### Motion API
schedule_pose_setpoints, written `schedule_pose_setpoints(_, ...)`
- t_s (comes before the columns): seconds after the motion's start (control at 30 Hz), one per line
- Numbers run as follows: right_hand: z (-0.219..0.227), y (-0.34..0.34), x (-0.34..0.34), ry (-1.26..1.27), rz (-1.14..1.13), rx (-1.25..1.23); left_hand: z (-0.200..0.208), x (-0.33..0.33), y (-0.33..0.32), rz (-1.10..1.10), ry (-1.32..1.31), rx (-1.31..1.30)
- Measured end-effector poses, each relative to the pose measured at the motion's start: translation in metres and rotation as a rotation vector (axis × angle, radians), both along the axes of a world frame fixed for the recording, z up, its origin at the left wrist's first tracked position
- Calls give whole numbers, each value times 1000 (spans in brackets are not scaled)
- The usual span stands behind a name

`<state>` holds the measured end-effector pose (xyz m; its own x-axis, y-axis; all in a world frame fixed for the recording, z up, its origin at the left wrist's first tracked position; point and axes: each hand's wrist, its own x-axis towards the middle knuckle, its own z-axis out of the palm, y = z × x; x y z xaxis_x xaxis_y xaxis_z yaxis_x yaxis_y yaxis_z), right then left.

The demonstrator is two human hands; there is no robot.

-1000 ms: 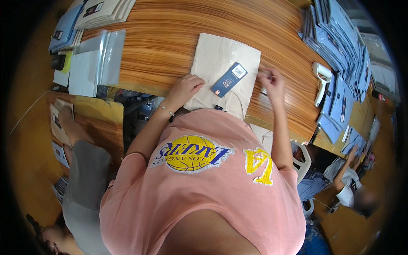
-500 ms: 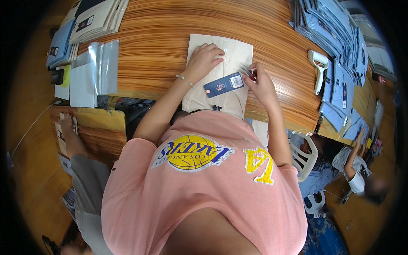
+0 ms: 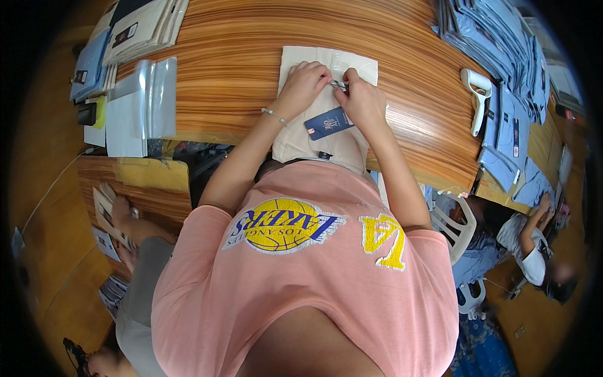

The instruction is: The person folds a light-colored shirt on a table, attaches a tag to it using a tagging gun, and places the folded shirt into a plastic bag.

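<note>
A folded beige shirt [image 3: 298,141] lies flat on the big striped wooden table [image 3: 251,38], right in front of the person in the pink top [image 3: 301,276]. Both hands are over the shirt. The left hand [image 3: 304,87] rests on its far part, with thumb and fingertips close together by the row of buttons. I cannot tell if they are pinching any cloth. The right hand [image 3: 364,99] is closed around a small metal tool [image 3: 340,85], and the tool points left, at the other hand's fingertips. A dark blue tag [image 3: 325,125] lies on the shirt, just nearer than the right hand, which hides its right end. A beaded bracelet [image 3: 273,115] is on the left wrist.

On the right side of the table is a white roller with a handle [image 3: 477,91]. Next to it are folded blue shirts [image 3: 504,135], and a tall blue pile [image 3: 493,41] is farther back. On the left are clear plastic bags [image 3: 162,94], with a pile of packed beige clothes [image 3: 147,34] at the far left. Near the left edge, another person's hand [image 3: 122,212] is at a lower table [image 3: 166,210].
</note>
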<state>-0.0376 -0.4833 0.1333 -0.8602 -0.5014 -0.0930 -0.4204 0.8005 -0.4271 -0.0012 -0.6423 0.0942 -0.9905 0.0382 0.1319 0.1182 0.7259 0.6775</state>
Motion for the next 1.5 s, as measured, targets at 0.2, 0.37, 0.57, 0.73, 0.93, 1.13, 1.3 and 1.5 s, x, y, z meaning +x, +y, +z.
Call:
schedule_pose_setpoints(0.2,-4,0,-1,-6,3,-8,5,1,3,21,-29,-43)
schedule_pose_setpoints(0.37,-6,1,-3,-43,-4,0,11,2,5,50,-71,-45)
schedule_pose_setpoints(0.57,11,29,-7,-102,-148,-91,65,27,-33,-304,-384,-70)
schedule_pose_setpoints(0.73,8,59,-20,-122,-263,-167,75,16,-39,-442,-510,166)
schedule_pose_setpoints(0.93,15,47,-7,-117,-165,-167,23,-16,-13,-136,-120,45)
schedule_pose_setpoints(1.13,9,20,4,-56,-42,-46,7,-18,-8,-103,-128,110)
schedule_pose_setpoints(1.3,0,6,2,11,-9,-40,5,-18,-6,-98,-73,-6)
schedule_pose_setpoints(1.5,-1,-1,-3,-11,3,17,2,-16,-7,-89,-57,-33)
